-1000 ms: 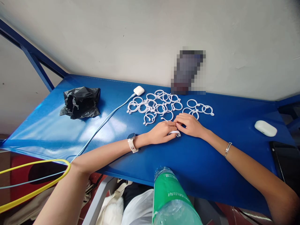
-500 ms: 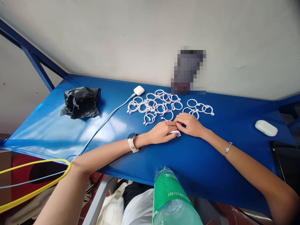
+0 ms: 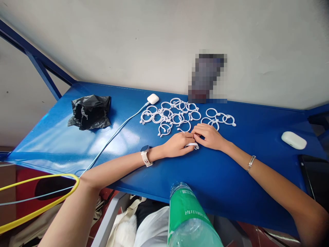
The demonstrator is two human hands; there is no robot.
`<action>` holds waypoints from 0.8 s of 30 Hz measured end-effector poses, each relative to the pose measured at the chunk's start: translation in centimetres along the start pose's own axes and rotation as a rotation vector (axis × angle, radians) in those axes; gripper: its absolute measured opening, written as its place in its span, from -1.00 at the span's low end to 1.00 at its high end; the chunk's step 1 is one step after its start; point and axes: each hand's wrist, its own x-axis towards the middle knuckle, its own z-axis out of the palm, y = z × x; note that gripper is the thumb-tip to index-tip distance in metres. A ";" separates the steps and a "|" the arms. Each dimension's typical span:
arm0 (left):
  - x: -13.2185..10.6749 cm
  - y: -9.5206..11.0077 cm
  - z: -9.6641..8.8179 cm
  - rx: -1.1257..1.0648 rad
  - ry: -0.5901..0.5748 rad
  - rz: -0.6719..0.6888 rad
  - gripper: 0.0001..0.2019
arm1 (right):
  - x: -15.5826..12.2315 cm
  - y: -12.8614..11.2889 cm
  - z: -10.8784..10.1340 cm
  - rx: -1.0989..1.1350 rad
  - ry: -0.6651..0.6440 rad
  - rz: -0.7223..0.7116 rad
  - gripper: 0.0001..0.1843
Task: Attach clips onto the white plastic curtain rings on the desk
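My left hand (image 3: 178, 144) is closed around a white curtain ring (image 3: 195, 146), whose lower part shows below the thumb. My right hand (image 3: 209, 136) meets it from the right, its bent fingers pressed together against the left fingertips. Whatever the right fingers pinch is hidden between the two hands. Just beyond lies a loose pile of white curtain rings (image 3: 177, 118) with small eyelets, some of them overlapping. A smaller group of the same rings (image 3: 227, 119) lies behind my right hand.
On the blue table (image 3: 246, 192) are a crumpled black plastic bag (image 3: 90, 113), a white charger (image 3: 153, 99) with its cable, a white earphone case (image 3: 294, 140) and a black device (image 3: 315, 178). A green-labelled bottle (image 3: 189, 212) stands close in front. A pixelated object (image 3: 207, 77) leans on the wall.
The whole view has shifted very slightly. Both hands keep the same place and grip, and the rings lie as before.
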 end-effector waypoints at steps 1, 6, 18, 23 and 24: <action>0.0 0.0 0.0 0.000 -0.001 -0.002 -0.61 | 0.0 0.0 0.0 0.001 -0.001 0.001 -0.78; 0.0 0.0 0.0 0.002 0.004 -0.001 -0.62 | 0.0 0.0 0.0 -0.003 0.009 -0.012 -0.78; -0.1 -0.1 0.1 0.021 0.023 0.029 -0.62 | 0.0 -0.1 0.0 -0.014 0.010 -0.014 -0.79; -0.1 -0.1 0.1 0.023 0.025 0.028 -0.62 | 0.0 0.0 0.0 -0.017 0.005 -0.011 -0.79; -0.1 -0.1 0.1 0.024 0.025 0.026 -0.62 | 0.0 0.0 0.0 -0.017 0.006 -0.012 -0.79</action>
